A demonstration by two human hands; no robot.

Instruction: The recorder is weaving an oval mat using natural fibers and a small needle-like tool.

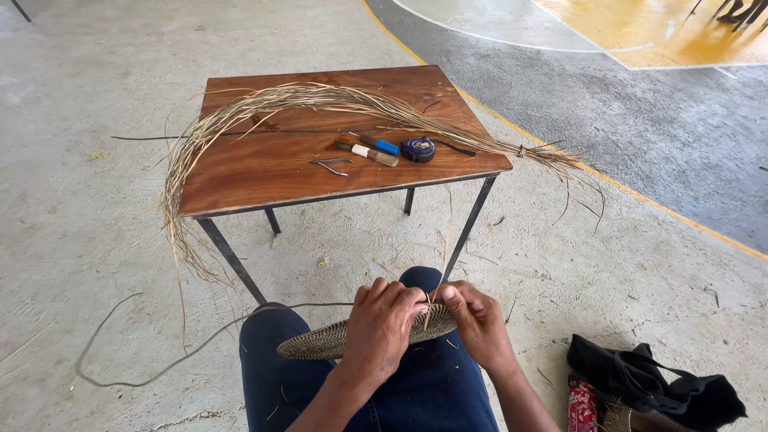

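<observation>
the flat oval disc of tightly coiled, dark-and-pale woven fibre lies across the person's lap, on the blue trousers, below the near edge of the brown wooden table with thin metal legs. the left hand lies over the disc's middle, its grip pressed together on the rim, while the right hand pinches the rim's far end, where a thin pale strand rises towards the table.

the strand looks dry and stiff, so a sharp pull or a tight bend at the rim could snap it, and a slack pinch could let the last wraps loosen. the disc rests only on the knees, and a shift of the legs could tip it onto the concrete floor.

on the table the long curved bundle of pale dry grass stalks overhangs both ends. a knock to the table could drag it off. the small metal pliers, the blue-handled tool, the wooden-handled tool and the round blue tape measure lie close beside it. a black fabric bag sits on the floor at the right.
</observation>
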